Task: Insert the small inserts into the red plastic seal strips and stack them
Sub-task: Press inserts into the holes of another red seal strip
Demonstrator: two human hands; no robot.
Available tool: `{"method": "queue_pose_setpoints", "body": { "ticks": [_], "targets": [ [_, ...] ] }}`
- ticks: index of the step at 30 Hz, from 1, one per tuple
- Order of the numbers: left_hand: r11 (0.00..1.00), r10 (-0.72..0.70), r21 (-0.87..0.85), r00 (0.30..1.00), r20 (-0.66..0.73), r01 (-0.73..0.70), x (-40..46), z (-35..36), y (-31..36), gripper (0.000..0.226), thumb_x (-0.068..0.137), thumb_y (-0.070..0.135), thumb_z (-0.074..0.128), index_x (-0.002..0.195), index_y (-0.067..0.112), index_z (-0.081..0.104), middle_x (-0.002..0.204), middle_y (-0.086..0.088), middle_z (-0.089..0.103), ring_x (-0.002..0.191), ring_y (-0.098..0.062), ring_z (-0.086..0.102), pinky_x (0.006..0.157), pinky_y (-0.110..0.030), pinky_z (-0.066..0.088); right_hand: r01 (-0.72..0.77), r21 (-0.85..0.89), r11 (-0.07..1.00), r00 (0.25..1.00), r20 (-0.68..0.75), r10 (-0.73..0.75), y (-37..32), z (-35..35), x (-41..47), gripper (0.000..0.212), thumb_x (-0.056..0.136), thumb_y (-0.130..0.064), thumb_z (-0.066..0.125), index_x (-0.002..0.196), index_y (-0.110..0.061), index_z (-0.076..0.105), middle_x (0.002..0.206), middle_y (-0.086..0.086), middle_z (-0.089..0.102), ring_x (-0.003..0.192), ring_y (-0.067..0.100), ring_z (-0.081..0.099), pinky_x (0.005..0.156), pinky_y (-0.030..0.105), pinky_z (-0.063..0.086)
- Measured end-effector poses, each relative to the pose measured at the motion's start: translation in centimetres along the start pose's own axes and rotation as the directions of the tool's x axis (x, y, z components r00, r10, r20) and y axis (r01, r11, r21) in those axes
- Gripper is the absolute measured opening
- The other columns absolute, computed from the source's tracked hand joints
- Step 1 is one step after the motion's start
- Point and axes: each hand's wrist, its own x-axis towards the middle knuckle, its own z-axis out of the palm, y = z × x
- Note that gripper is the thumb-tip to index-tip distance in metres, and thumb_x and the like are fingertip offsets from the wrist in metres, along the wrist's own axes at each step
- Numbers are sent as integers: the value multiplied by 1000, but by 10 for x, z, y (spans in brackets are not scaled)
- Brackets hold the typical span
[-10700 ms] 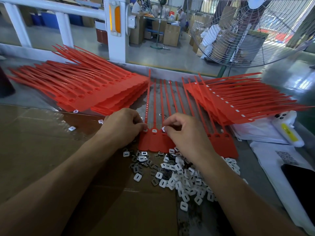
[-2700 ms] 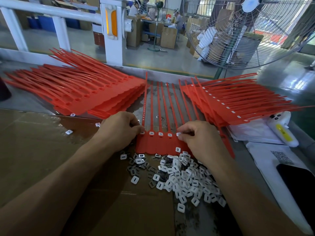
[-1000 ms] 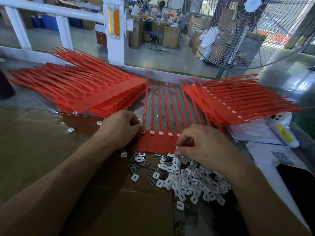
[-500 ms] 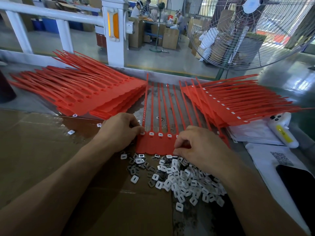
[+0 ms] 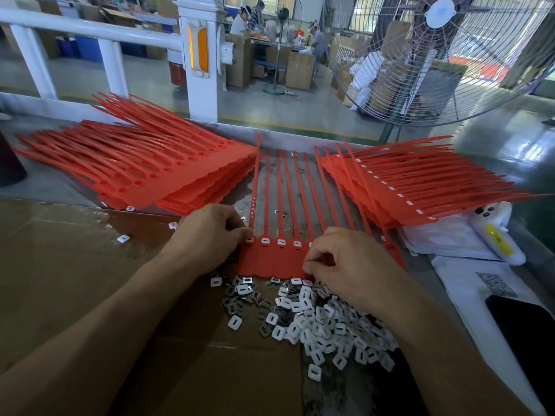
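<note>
Left hand [image 5: 207, 235] pins the red strip set [image 5: 271, 262] mid-worktop while my right hand [image 5: 348, 265] pinches at the insert pile [image 5: 318, 319], can't tell if it's got one; light, slippery bits, grab by the edges.

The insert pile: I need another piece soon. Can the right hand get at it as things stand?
Probably yes: the right hand sits at the insert pile's far edge, with nothing between them.
</note>
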Motion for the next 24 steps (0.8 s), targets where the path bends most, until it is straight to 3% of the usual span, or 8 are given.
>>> {"method": "queue_pose_setpoints", "body": {
  "ticks": [4, 8, 12, 15, 17, 20, 24],
  "targets": [
    [1000, 12, -3, 1000, -16, -12, 0, 0, -1, 16, 88, 46, 75, 82, 31, 71, 86, 14, 67, 77, -3, 63, 58, -24, 43, -32, 238, 971, 997, -59, 48, 1, 0, 0, 9, 94, -29, 74, 87, -32, 78, 81, -18, 72, 74, 2, 68, 67, 24, 55],
    [998, 32, -46, 997, -69, -35, -1, -1, -1, 16, 90, 42, 74, 82, 28, 72, 81, 12, 68, 73, -3, 64, 58, -23, 44, -58, 399, 915, 974, -179, 140, 6, -1, 1, 13, 93, -25, 75, 82, -31, 78, 77, -23, 72, 72, -6, 66, 62, 7, 46],
    [971, 27, -228, 985, -169, -66, -3, -3, 4, 22, 92, 42, 71, 79, 25, 71, 67, 6, 67, 58, -7, 65, 54, -32, 48, -71, 474, 877, 956, -218, 195, 8, -1, 1, 13, 94, -25, 73, 84, -31, 78, 80, -23, 72, 80, -6, 66, 67, 4, 43],
    [930, 12, -359, 980, -199, -84, -6, -7, 8, 28, 95, 48, 64, 81, 25, 73, 76, 0, 69, 56, -10, 60, 58, -37, 52, -87, 521, 849, 947, -221, 232, 8, 1, 3, 12, 95, -24, 72, 90, -34, 78, 83, -26, 71, 81, -7, 65, 66, 5, 44],
    [941, 24, -323, 974, -226, -99, -5, -11, 7, 29, 96, 49, 63, 81, 25, 72, 76, -3, 68, 57, -8, 56, 60, -35, 50, -91, 534, 841, 944, -223, 244, 8, 3, 3, 13, 95, -24, 71, 93, -35, 77, 85, -28, 70, 82, -8, 65, 65, 3, 44],
    [967, 36, -240, 977, -209, -87, -1, -16, 3, 23, 95, 44, 66, 81, 26, 70, 72, -1, 68, 65, -21, 63, 61, -39, 53, -90, 546, 833, 943, -223, 247, 9, 6, 3, 13, 96, -24, 72, 95, -36, 77, 86, -28, 71, 83, -8, 66, 66, 5, 45],
    [979, 57, -184, 982, -179, -90, 0, -11, 0, 15, 93, 42, 70, 83, 31, 71, 75, 13, 69, 69, -7, 64, 59, -28, 50, -84, 580, 810, 948, -204, 244, 6, 6, 3, 14, 95, -21, 73, 98, -33, 77, 85, -26, 72, 79, -8, 68, 65, 4, 45]
  ]
}}
